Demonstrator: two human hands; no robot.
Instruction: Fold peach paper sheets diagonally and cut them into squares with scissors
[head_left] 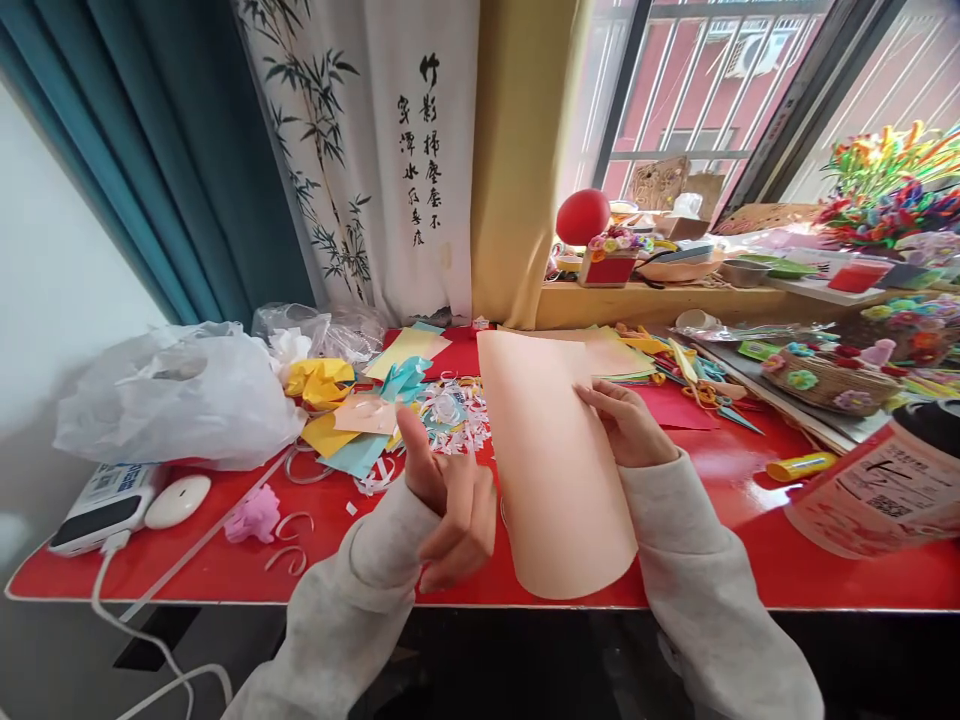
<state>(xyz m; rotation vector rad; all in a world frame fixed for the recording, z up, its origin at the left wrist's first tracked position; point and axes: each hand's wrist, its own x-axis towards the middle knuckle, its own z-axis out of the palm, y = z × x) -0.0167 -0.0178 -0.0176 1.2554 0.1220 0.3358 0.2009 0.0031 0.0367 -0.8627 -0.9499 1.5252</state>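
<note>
A peach-coloured sheet of paper (559, 470) stands tilted in front of me, curving toward the table's front edge. My right hand (630, 422) pinches its right edge between thumb and fingers. Just left of the sheet is my left hand (454, 505), with its thumb raised and apart and its fingers loosely bent; nothing shows in it. Behind that hand lie white paper shreds (457, 415), a crumpled blue paper (406, 378) and a crumpled yellow paper (321, 381). More coloured sheets (611, 352) rest behind the peach one.
On the red table (720, 540), a plastic bag (180, 400), power bank (109, 510) and pink crumpled piece (253, 515) are at left. Scissors (724, 405), a yellow tube (801, 467), a decorated basket (832, 380) and a large labelled canister (885, 490) stand at right.
</note>
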